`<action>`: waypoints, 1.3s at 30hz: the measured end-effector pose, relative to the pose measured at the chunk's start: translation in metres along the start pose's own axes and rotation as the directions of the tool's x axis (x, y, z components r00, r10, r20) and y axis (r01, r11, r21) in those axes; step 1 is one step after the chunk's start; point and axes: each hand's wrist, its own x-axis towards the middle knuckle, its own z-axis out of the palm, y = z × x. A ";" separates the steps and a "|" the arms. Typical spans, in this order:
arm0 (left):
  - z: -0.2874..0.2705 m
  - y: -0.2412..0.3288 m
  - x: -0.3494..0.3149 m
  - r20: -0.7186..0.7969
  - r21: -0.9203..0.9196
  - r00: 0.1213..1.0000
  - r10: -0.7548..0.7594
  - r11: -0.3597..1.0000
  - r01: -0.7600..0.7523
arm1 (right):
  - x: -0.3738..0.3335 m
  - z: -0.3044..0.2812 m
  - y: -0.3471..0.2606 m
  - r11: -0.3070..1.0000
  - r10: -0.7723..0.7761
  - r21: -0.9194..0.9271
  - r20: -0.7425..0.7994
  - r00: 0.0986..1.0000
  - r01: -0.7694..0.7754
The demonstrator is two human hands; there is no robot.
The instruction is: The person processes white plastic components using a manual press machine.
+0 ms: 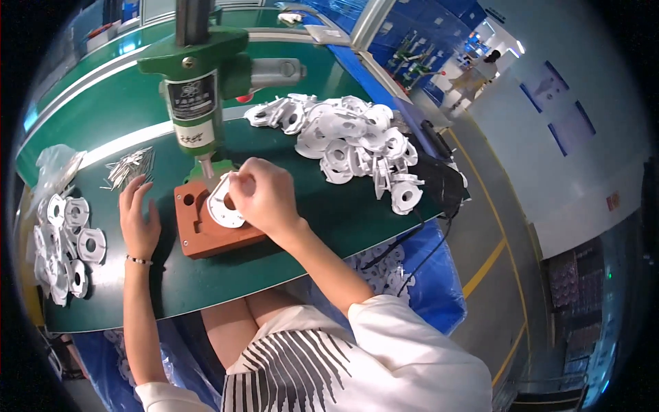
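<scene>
Care helps: the right hand (264, 198) pinches a round white plastic plate (218, 212) over the brown block (199, 243), so lay it flat, well clear of the green bench press (223, 44), while the left hand (141, 225) is loosely spread near thin metal pins (130, 167).

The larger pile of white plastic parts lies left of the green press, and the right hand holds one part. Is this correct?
Not the side: in the head view, the larger pile of white plastic parts lies right of the green press. The right hand does hold one part.
</scene>
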 end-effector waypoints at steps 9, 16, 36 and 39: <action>-0.001 -0.002 0.004 0.014 -0.024 0.999 -0.041 0.999 0.041 | -0.021 -0.039 -0.019 0.997 0.042 -0.072 0.187 0.981 -0.029; 0.003 -0.010 0.000 0.016 0.006 0.999 -0.048 0.999 0.047 | -0.026 -0.046 -0.033 0.943 -0.269 -0.160 0.145 0.952 0.291; 0.003 -0.014 -0.003 0.008 -0.027 0.999 -0.033 0.999 0.033 | -0.036 -0.015 -0.024 0.909 -0.221 -0.153 0.612 0.759 0.388; 0.003 -0.013 -0.003 0.022 -0.038 0.998 -0.060 0.997 0.061 | -0.039 -0.017 -0.030 0.907 -0.189 -0.185 0.625 0.757 0.379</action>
